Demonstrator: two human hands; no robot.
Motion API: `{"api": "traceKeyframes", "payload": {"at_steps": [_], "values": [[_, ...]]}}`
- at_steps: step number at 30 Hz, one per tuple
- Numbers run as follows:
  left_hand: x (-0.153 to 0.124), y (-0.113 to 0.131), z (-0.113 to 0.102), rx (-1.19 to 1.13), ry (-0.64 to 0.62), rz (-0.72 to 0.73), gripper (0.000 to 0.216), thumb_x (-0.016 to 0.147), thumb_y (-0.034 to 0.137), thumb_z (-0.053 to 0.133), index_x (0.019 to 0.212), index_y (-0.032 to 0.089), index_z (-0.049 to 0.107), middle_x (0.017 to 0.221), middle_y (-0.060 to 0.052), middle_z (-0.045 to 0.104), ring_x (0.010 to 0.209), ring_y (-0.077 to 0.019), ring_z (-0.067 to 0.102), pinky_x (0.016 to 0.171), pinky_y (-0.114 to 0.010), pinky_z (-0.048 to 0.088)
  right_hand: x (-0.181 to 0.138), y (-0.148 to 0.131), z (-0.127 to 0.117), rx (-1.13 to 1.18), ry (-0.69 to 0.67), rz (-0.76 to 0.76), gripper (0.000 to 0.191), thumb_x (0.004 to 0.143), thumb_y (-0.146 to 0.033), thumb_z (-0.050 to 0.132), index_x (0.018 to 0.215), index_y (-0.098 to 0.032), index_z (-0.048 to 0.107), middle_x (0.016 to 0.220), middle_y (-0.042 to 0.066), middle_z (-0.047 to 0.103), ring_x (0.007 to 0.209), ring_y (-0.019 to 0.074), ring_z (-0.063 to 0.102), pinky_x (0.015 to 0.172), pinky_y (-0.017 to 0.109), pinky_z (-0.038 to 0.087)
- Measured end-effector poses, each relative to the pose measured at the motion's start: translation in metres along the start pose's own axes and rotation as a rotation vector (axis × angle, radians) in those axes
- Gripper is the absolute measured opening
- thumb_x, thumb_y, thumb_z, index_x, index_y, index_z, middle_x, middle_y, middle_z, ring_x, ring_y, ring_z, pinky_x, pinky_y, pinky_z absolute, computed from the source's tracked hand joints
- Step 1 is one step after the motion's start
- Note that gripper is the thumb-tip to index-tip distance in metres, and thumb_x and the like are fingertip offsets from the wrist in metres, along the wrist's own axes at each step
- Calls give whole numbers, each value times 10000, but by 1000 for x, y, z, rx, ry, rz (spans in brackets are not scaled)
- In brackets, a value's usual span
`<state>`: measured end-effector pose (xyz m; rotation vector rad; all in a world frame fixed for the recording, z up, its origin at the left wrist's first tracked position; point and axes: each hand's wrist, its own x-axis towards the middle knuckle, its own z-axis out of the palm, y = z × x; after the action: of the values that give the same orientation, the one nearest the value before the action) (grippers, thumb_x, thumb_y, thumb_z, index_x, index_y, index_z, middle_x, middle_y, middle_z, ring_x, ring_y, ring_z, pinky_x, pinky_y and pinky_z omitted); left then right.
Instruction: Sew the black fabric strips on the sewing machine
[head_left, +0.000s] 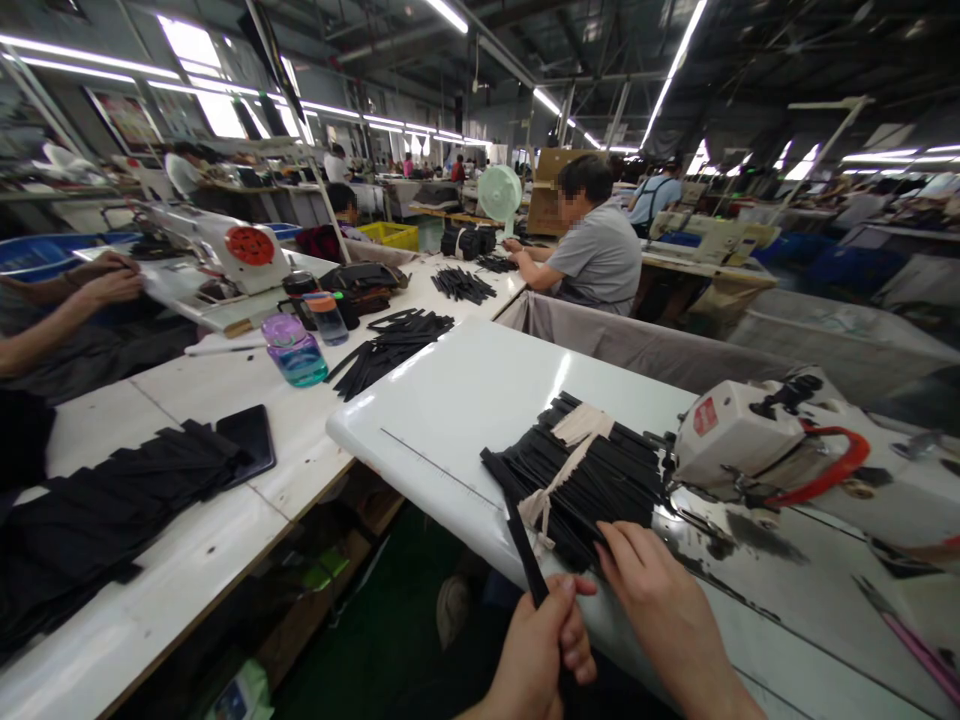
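Observation:
A bundle of black strips tied with a beige cloth band lies on the white sewing table. My left hand is closed in a pinch on one black strip that sticks out of the bundle's near edge. My right hand rests on the bundle's near side with fingers laid flat on the strips. A white sewing machine with a red cable lies just right of the bundle.
To the left stands a long white bench with black strip piles, a phone, water bottles and another sewing machine. A co-worker's arms reach in at far left. A person in grey sits beyond. A grey cloth bin borders the table.

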<state>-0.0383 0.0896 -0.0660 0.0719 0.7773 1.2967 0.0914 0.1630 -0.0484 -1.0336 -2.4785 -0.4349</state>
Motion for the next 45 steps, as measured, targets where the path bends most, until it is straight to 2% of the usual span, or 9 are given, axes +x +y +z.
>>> {"api": "traceKeyframes", "payload": {"at_steps": [6, 12, 18, 23, 26, 29, 32, 35, 45], "values": [[0, 1, 8, 8, 73, 22, 750, 479, 607, 862, 960, 67, 663, 663, -40, 652, 499, -115, 546, 511, -262, 460, -3, 2, -11, -33, 59, -31, 366, 967, -132, 300, 1168, -111, 606, 1022, 138, 637, 892, 215, 632, 754, 302, 527], [0, 4, 13, -70, 34, 31, 631, 593, 520, 854, 993, 66, 674, 880, -153, 721, 776, -231, 679, 699, -315, 518, -10, -6, -21, 2, 136, -32, 391, 953, -132, 296, 1210, -155, 590, 989, 140, 656, 857, 225, 655, 720, 309, 556], [-5, 15, 17, -106, 51, 16, 544, 602, 465, 865, 971, 115, 671, 836, -84, 703, 758, -199, 651, 666, -283, 489, -28, -27, -33, 251, 52, -107, 470, 939, -105, 380, 1399, -154, 462, 1098, 139, 670, 1021, 211, 665, 809, 258, 562], [-6, 19, 12, -91, 61, 41, 501, 625, 438, 842, 965, 120, 657, 722, -18, 634, 689, -152, 609, 607, -246, 453, -22, -12, -39, 505, -46, 51, 273, 960, -380, 493, 1144, -250, 647, 1041, 86, 691, 938, 204, 690, 769, 258, 578], [-3, 18, 11, -86, 51, 59, 499, 618, 469, 822, 927, 135, 618, 668, 29, 573, 554, -102, 537, 524, -231, 412, -19, 5, -26, 305, 31, 131, 323, 970, -430, 445, 1068, -208, 658, 1021, 108, 683, 919, 238, 685, 764, 331, 582], [0, 17, 9, -87, 43, 39, 515, 594, 478, 816, 904, 143, 578, 624, 69, 512, 426, -30, 358, 418, -192, 282, -21, 15, -8, 114, 3, 81, 390, 1007, -410, 334, 1094, -172, 631, 977, 104, 683, 833, 227, 694, 691, 337, 581], [3, 17, 7, -21, 29, 29, 469, 597, 453, 821, 812, 164, 520, 533, 109, 405, 390, -13, 262, 384, -179, 195, -24, 15, -1, 124, -15, 85, 350, 1026, -354, 303, 1104, -191, 603, 941, 67, 680, 779, 174, 697, 642, 269, 559], [3, 15, 6, 50, 11, 18, 443, 639, 488, 788, 773, 177, 502, 430, 133, 313, 357, -27, 230, 371, -193, 207, -23, 10, -6, 192, 9, 118, 288, 1022, -347, 353, 1124, -202, 580, 954, 60, 669, 820, 164, 687, 693, 254, 546], [2, 12, 6, 27, 37, 12, 537, 553, 504, 826, 842, 130, 571, 462, 108, 416, 374, -26, 303, 383, -191, 260, -47, 9, 2, 81, 98, 170, 297, 1000, -361, 392, 1035, -168, 614, 1093, 144, 618, 973, 275, 613, 840, 451, 514]]}}
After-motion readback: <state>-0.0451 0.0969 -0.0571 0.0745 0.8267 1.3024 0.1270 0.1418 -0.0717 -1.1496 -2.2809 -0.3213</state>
